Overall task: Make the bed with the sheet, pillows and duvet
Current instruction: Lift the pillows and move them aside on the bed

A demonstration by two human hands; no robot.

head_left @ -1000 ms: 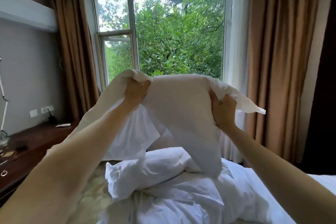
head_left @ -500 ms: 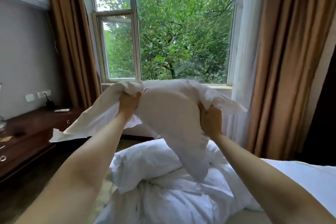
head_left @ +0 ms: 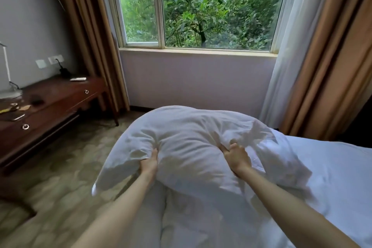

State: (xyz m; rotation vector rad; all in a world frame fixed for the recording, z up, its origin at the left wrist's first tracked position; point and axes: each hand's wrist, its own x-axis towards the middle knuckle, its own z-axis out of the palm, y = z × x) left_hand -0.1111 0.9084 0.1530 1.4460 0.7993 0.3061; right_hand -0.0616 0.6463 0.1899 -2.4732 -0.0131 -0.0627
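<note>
Both hands, the left hand [head_left: 149, 164] and the right hand [head_left: 237, 158], gripped the pillow [head_left: 187, 147]. It had come down low onto the bed [head_left: 332, 177], maybe plumped now, ready to place.

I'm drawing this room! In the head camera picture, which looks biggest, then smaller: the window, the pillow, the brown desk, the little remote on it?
1. window
2. pillow, though it is nearer the camera, so it may only look almost as big
3. brown desk
4. remote
</note>
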